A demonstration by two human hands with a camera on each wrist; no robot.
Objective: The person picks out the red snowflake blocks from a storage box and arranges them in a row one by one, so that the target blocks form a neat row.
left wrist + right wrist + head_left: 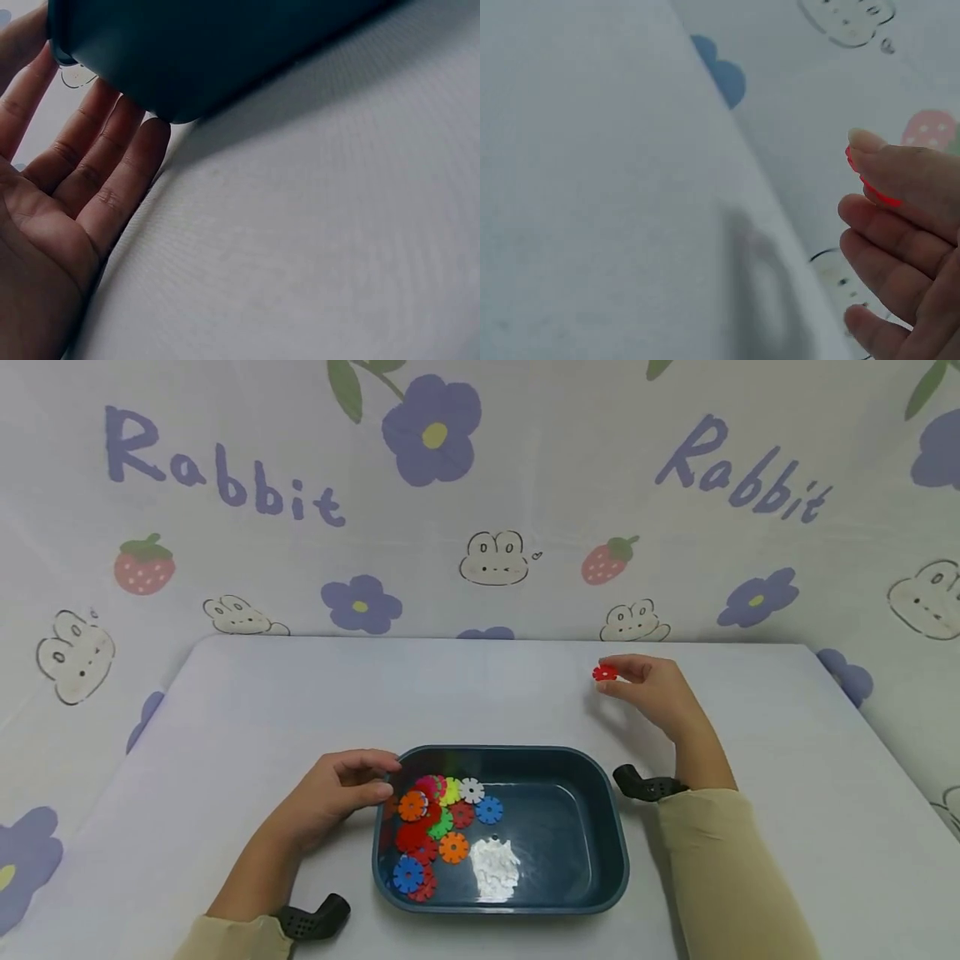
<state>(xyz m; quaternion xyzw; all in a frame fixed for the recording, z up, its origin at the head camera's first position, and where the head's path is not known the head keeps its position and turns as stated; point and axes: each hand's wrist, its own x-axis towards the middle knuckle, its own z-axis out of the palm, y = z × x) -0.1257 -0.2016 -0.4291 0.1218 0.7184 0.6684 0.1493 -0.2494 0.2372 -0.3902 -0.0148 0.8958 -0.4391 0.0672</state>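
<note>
My right hand (651, 692) pinches a small red notched plastic disc (604, 672) between thumb and fingertips, above the far right part of the table. In the right wrist view, the thumb covers most of that red disc (885, 196). A dark teal tray (551, 893) stands near the front. My left hand (337, 793) touches its far left corner. The left wrist view has those fingers (120, 180) fairly straight against the outside of the tray (195, 60). Several discs lie heaped along the tray's left side, among them an orange one (453, 847) and a blue one (490, 810).
A white cloth covers the table (405, 693). Behind it hangs a printed curtain (555, 460) with rabbits, flowers and strawberries. Black camera mounts (317, 918) sit on both wrists. Light reflects off the tray's floor.
</note>
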